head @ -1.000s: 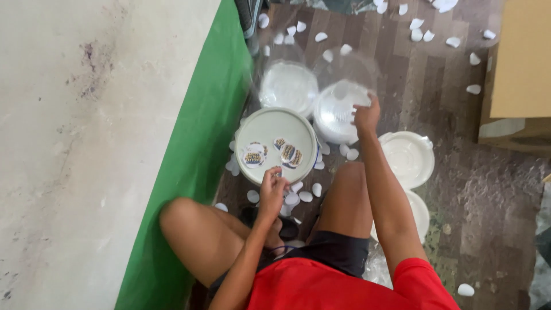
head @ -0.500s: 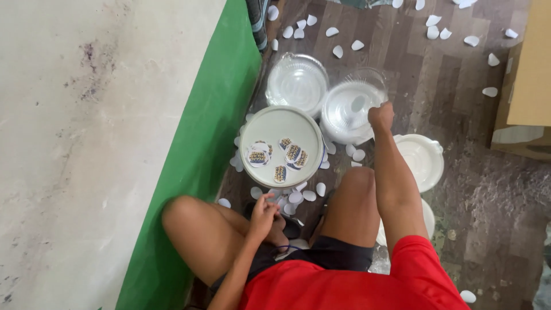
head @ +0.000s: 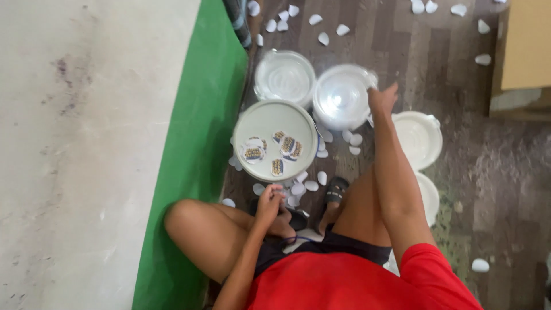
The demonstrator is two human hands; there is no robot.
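I sit on the floor in a red shirt with my knees bent. My right hand (head: 381, 97) reaches forward and grips the right rim of a clear round plastic container (head: 338, 103). My left hand (head: 270, 201) is drawn back by my knee with its fingers curled, above small white oval pieces (head: 298, 188) on the floor; whether it holds one I cannot tell. In front of it lies a pale round tray (head: 270, 117) with several printed stickers (head: 287, 146) on it. A second clear container (head: 284, 74) sits behind the tray.
Two white round lids (head: 419, 138) (head: 429, 198) lie to the right of my arm. White oval pieces (head: 324, 37) are scattered over the dark wooden floor. A green mat (head: 195, 143) and pale concrete lie at left, a cardboard box (head: 525, 51) at far right.
My left hand has pulled back from the sticker tray toward my knee. My right hand has shifted slightly to the right along the clear container's rim.
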